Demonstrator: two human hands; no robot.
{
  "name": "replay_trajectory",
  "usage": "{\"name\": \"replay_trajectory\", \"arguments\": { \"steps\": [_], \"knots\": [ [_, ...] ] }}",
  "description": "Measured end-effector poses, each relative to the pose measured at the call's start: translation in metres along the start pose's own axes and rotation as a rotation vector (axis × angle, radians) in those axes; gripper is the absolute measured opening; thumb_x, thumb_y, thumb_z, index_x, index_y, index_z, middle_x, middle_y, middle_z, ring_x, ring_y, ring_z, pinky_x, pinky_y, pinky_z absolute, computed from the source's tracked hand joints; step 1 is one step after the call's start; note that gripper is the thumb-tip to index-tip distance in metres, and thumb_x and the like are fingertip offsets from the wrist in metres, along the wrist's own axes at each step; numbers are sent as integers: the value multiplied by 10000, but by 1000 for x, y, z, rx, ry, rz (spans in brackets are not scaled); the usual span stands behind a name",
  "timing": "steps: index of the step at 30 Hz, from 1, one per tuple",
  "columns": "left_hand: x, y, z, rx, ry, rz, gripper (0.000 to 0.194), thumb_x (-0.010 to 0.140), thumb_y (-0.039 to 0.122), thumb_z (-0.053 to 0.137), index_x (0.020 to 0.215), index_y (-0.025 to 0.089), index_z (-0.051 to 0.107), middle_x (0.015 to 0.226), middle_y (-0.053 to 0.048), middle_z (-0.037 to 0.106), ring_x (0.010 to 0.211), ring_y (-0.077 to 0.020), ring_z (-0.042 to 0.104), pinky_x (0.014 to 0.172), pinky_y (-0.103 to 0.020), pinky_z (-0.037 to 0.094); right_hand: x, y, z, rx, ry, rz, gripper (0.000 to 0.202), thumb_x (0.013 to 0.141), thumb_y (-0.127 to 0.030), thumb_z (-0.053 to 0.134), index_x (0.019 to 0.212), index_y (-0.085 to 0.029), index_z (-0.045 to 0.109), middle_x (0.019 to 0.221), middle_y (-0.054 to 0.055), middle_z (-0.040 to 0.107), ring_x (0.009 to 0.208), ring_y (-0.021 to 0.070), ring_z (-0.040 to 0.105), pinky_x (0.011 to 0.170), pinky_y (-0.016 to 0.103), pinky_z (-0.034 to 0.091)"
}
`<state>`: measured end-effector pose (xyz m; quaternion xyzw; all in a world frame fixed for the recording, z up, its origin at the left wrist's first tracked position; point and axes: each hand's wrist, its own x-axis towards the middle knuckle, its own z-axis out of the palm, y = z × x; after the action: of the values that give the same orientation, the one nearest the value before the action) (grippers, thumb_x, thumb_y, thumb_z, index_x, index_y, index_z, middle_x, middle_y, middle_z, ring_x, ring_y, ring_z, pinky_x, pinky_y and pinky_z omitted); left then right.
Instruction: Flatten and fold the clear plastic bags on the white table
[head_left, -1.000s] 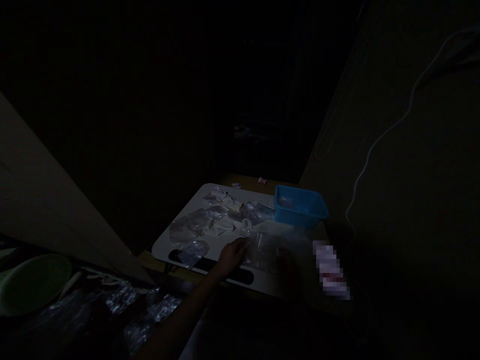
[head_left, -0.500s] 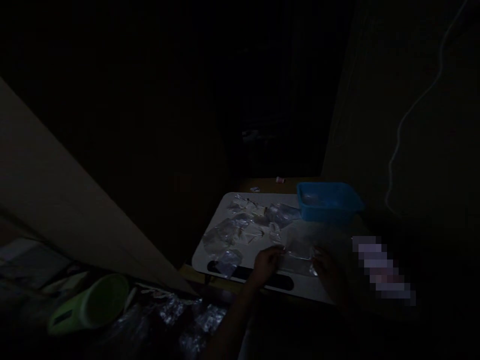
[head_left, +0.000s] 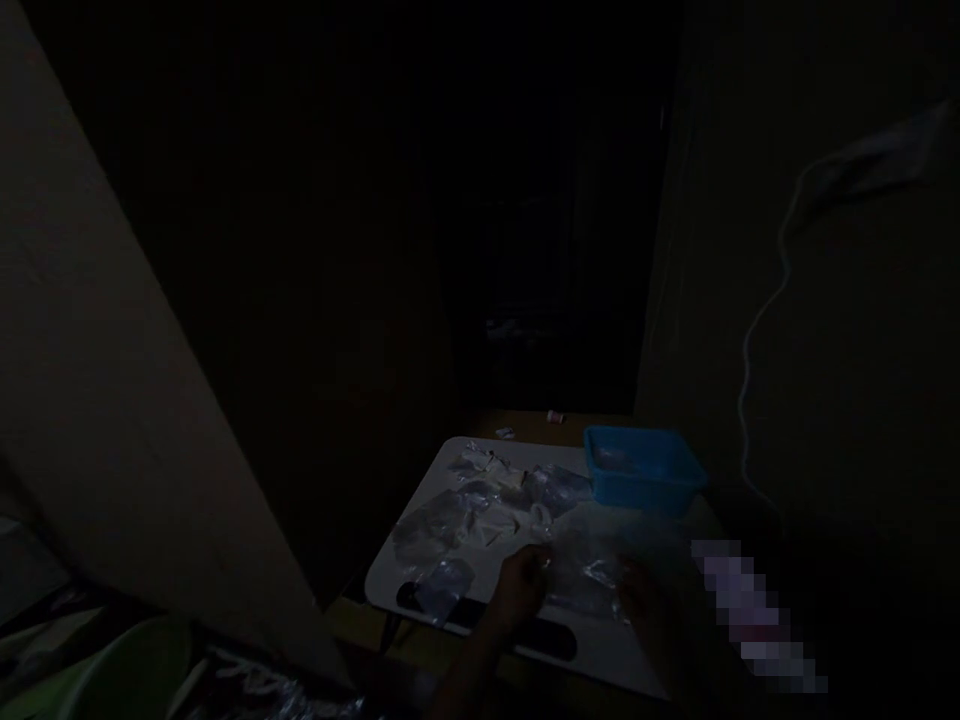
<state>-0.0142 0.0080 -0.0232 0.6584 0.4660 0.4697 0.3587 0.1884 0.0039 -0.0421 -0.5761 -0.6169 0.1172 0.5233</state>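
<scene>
The room is very dark. My left hand (head_left: 523,583) pinches the left edge of a clear plastic bag (head_left: 585,580) over the front of a white table (head_left: 622,655). At the bag's right side, my right hand (head_left: 637,590) is closed on it, its fingers dim. Left of my hands, several clear plastic bags (head_left: 431,525) and pale crumpled pieces (head_left: 493,524) lie on the tabletop. A blue basket (head_left: 645,490) stands at the table's back right corner, with something clear inside.
A green container (head_left: 135,670) and shiny plastic (head_left: 292,700) are at the lower left. Beyond the table lies a small pinkish item (head_left: 555,417). A white cord (head_left: 745,380) hangs along the right wall. A pixelated patch covers something at the right.
The view has tilted up, so the table and basket appear lower. Both hands still hold the clear bag, whose upper part now looks more creased.
</scene>
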Motion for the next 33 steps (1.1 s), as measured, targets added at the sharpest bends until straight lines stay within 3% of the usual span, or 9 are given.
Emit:
{"name": "replay_trajectory", "arguments": {
  "steps": [2, 5, 12, 20, 26, 33],
  "knots": [
    [4, -1, 0, 35, -5, -44, 132, 665, 107, 489, 721, 127, 606, 677, -18, 630, 638, -138, 566, 598, -233, 451, 3, 2, 0, -21, -7, -39, 283, 659, -299, 430, 874, -260, 610, 879, 24, 646, 866, 212, 581, 732, 325, 500],
    [6, 1, 0, 32, -18, -48, 142, 660, 100, 470, 623, 127, 605, 644, -16, 618, 630, -134, 553, 599, -231, 440, 6, 6, 1, -27, -40, -49, 292, 669, -312, 423, 887, -237, 601, 911, 34, 642, 891, 208, 576, 773, 341, 485],
    [-1, 5, -5, 93, -47, -53, 223, 630, 60, 444, 693, 132, 645, 657, -6, 631, 659, -136, 562, 623, -229, 446, 4, 19, 9, 17, -34, -2, 283, 631, -370, 440, 828, -247, 600, 913, 37, 654, 880, 229, 587, 811, 383, 456],
    [-2, 1, -5, 140, -53, -23, 283, 610, 31, 448, 782, 126, 652, 755, -21, 654, 698, -139, 577, 649, -220, 449, 2, -1, 1, 195, -182, 154, 386, 641, -381, 428, 938, -180, 571, 612, 10, 629, 506, 166, 570, 468, 279, 465],
    [0, -5, -4, 174, -63, -13, 271, 635, 56, 471, 829, 135, 642, 860, -46, 655, 792, -162, 585, 715, -247, 451, 1, 0, 2, 233, -170, 164, 376, 634, -357, 459, 946, -178, 572, 621, 8, 623, 560, 171, 579, 491, 277, 461],
    [-6, 3, -2, 192, -33, 3, 307, 672, 116, 504, 959, 142, 609, 890, -45, 631, 726, -134, 567, 673, -233, 455, -1, 4, 2, 222, -150, 166, 341, 639, -324, 467, 926, -183, 584, 668, 22, 639, 595, 175, 591, 516, 279, 471]
  ]
}}
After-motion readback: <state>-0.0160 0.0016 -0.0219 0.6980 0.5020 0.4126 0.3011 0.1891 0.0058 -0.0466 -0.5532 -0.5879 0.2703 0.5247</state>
